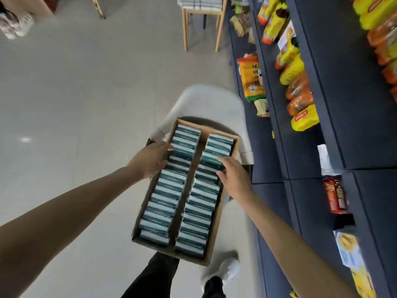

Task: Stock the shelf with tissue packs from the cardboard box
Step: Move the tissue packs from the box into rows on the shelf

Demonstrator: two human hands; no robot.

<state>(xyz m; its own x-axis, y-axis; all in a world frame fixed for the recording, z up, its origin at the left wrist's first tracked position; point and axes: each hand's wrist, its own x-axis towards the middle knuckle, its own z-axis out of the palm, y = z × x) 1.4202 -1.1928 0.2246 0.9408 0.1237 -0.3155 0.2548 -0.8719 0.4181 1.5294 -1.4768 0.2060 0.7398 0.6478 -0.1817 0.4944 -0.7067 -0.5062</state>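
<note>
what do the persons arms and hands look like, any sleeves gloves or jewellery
Both arms are bare from the frame edge down to the wrists, with no sleeve in view. The left hand and the right hand wear no gloves, and no watch, bracelet or ring shows on either. The picture is slightly blurred, so a thin ring could go unseen.
</note>
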